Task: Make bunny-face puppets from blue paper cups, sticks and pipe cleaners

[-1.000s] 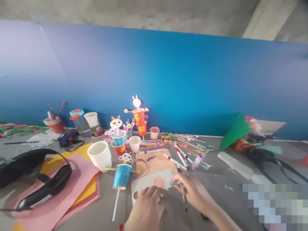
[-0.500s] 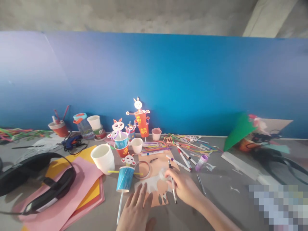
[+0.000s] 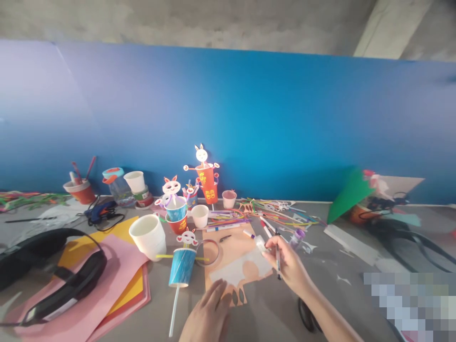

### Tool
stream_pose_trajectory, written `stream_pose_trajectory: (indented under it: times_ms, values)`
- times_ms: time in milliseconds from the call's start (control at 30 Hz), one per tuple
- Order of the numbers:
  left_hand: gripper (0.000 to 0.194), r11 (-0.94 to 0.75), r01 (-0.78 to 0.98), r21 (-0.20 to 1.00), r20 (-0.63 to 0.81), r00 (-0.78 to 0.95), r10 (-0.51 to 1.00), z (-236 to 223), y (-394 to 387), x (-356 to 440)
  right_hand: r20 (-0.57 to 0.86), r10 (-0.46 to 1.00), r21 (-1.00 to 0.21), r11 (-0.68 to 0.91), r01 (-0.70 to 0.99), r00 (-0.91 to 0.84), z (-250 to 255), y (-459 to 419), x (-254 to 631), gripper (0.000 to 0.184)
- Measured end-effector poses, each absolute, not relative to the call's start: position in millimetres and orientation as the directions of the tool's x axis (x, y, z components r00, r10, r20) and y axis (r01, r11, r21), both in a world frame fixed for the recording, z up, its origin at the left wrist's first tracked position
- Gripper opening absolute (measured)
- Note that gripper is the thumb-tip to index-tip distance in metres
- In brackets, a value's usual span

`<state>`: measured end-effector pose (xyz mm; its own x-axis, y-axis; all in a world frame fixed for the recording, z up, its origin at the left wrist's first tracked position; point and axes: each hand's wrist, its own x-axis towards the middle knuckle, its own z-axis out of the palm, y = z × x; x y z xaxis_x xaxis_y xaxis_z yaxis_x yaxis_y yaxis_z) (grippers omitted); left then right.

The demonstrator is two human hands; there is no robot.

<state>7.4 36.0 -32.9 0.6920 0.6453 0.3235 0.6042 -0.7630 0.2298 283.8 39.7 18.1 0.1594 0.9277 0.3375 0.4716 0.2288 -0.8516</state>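
My right hand (image 3: 287, 261) is closed around a slim pen (image 3: 278, 268), which points down toward the table. At its fingertips is a small whitish, see-through thing (image 3: 261, 243), blurred, kind unclear. Below lies a white paper strip (image 3: 228, 272) with a round hole, on a tan sheet (image 3: 233, 244). Dark leaf shapes (image 3: 238, 297) show at the sheet's near edge. My left hand (image 3: 206, 313) rests flat, fingers stretched, its tips by the strip's near left end. Just left of the sheet, a blue paper cup figure (image 3: 182, 268) with a rabbit face stands on a straw.
A white cup (image 3: 147, 237) and black headphones (image 3: 67, 285) on coloured paper (image 3: 121, 280) are at left. Behind stand more cup figures (image 3: 206, 183) and several pipe cleaners (image 3: 281, 211). A purple glue stick (image 3: 297, 237) and paper scraps lie at right.
My right hand has moved right, away from the strip's hole, with the pen. The strip has shifted right and tilted. My left hand has drawn back slightly. The view has turned a little.
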Motion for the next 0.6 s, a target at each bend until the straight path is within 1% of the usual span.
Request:
stream_pose_trajectory:
  times_ms: [67,167,267,333,367,467,600]
  values:
    - [0.055,-0.765,0.596,0.244,0.275,0.714,0.644,-28.1,36.1,11.5,0.357,0.922,-0.806,0.224,0.548,0.148,28.1,34.5,284.2,0.011]
    - [0.059,-0.801,0.548,0.239,0.22,0.773,0.595,-22.0,35.5,16.7,0.338,0.938,-0.752,0.222,0.621,0.075,39.5,26.6,276.0,0.009]
    - [0.067,-0.84,0.491,0.23,0.255,0.803,0.539,-17.2,35.0,13.7,0.297,0.953,-0.689,0.257,0.678,-0.06,42.7,23.5,259.6,0.015]
    - [0.063,-0.856,0.462,0.231,0.293,0.807,0.514,-12.7,33.7,6.0,0.265,0.953,-0.647,0.29,0.705,-0.148,41.6,24.5,248.0,0.022]
    - [0.057,-0.858,0.455,0.238,0.308,0.802,0.511,-10.0,32.5,1.4,0.25,0.95,-0.625,0.305,0.718,-0.187,40.6,25.7,242.7,0.025]
    - [0.045,-0.825,0.491,0.28,0.337,0.754,0.563,-3.9,28.1,-9.7,0.232,0.929,-0.553,0.37,0.747,-0.289,36.3,30.5,230.0,0.028]
    - [0.048,-0.773,0.555,0.306,0.351,0.689,0.634,-8.7,26.5,-11.4,0.214,0.9,-0.487,0.435,0.758,-0.379,27.9,35.5,217.9,0.031]
